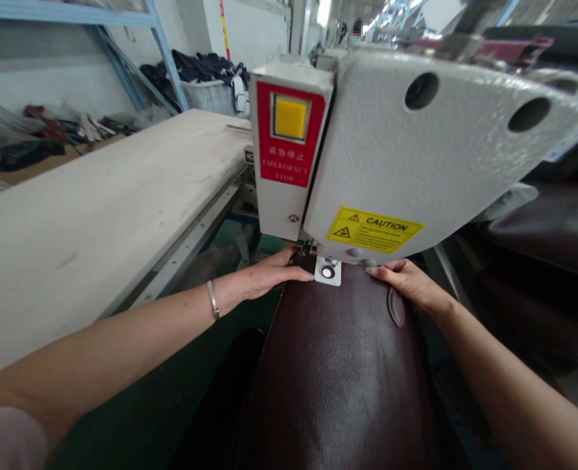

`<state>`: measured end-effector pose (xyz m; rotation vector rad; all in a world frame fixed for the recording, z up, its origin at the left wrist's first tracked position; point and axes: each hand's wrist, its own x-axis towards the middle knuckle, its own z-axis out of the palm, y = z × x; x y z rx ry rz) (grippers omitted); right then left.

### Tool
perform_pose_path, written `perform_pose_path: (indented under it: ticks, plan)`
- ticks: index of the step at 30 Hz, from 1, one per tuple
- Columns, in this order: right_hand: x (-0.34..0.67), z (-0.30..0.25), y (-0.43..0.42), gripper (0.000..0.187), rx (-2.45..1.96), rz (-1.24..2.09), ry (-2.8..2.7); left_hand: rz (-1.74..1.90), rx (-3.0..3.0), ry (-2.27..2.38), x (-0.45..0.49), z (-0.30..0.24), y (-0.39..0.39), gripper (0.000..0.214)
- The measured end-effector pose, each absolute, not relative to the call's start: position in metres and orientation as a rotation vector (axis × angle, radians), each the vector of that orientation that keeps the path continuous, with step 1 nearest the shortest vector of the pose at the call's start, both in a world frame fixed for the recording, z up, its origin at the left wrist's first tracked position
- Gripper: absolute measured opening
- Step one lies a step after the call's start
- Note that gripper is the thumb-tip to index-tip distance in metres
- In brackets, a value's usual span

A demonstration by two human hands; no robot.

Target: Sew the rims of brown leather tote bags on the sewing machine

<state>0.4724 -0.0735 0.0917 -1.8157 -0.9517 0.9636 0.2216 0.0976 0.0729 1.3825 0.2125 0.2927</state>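
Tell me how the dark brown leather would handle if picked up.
The dark brown leather would probably flex rather than stay rigid, since its surface bends in soft curves. It may feel fairly heavy, being a broad piece. Its sheen hints it could slide a little, despite the grain.

Dark brown leather [338,378], pale grey machine head [391,150], yellow caution label [375,229], red-and-yellow stop panel [289,153].

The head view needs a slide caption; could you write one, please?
Left hand and right hand at opposite edges of dark leather, by a CAUTION-marked machine.
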Motion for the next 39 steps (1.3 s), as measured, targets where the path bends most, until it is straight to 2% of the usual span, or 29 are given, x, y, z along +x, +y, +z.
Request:
perform_pose_path:
  ticks: [6, 9, 20, 39]
  plan:
    - [0.468, 0.101, -0.074, 0.047, -1.796, 1.002, -1.019, 0.295, 1.502, 0.257, 0.221, 0.076, 0.087, 0.090]
    - [0.461, 0.111, -0.067, 0.037, -1.751, 1.073, -1.081, 0.288, 1.513, 0.277, 0.221, 0.077, 0.082, 0.090]
    - [0.462, 0.118, -0.053, 0.027, -1.742, 1.126, -1.083, 0.344, 1.518, 0.301, 0.219, 0.074, 0.076, 0.095]
    - [0.464, 0.113, -0.047, 0.029, -1.680, 1.067, -1.082, 0.404, 1.476, 0.358, 0.222, 0.066, 0.073, 0.092]
